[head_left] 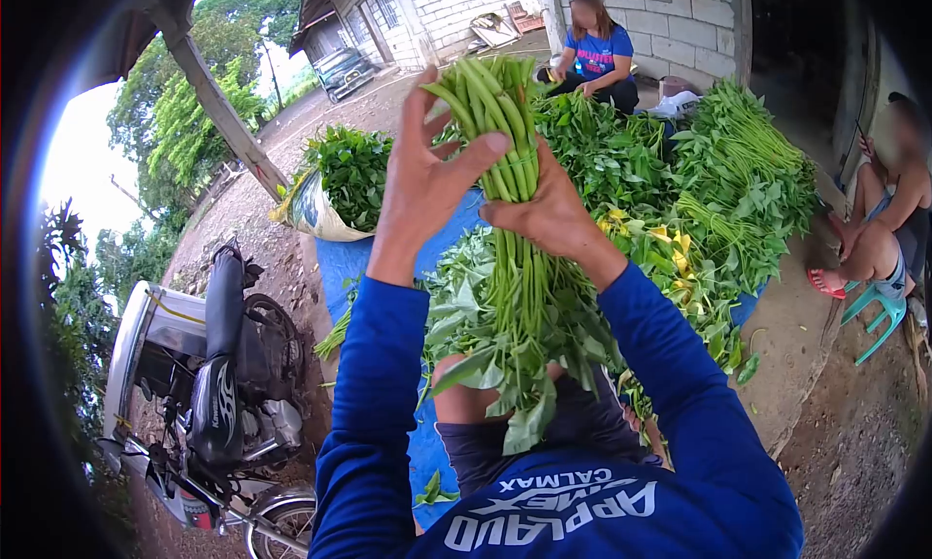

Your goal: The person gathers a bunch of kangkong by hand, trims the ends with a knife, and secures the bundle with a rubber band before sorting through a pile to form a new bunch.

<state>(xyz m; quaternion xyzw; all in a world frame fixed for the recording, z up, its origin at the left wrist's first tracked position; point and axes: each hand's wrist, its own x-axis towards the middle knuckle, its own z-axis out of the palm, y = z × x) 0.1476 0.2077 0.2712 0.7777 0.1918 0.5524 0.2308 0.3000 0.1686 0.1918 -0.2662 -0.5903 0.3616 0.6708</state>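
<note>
In the middle of the view a bunch of water spinach [495, 98] is held upside down, its thick cut stem ends up and its leaves hanging over my lap. My right hand [555, 214] wraps round the stems at mid-length, thumb across the front. My left hand [427, 166] grips the upper stems from the left, its thumb in front and its fingers partly hidden behind them. A thin tie seems to circle the stems between both hands. Loose leafy greens [461, 287] lie just beneath on the blue tarp [451, 219].
Large heaps of greens [738, 161] lie ahead and right, with yellowed leaves [675, 253] nearer. A stuffed sack [335, 205] stands ahead left; a motorcycle [223, 384] is at left. One person [597, 54] crouches behind the heap; another [888, 190] sits at right by a teal stool [879, 316].
</note>
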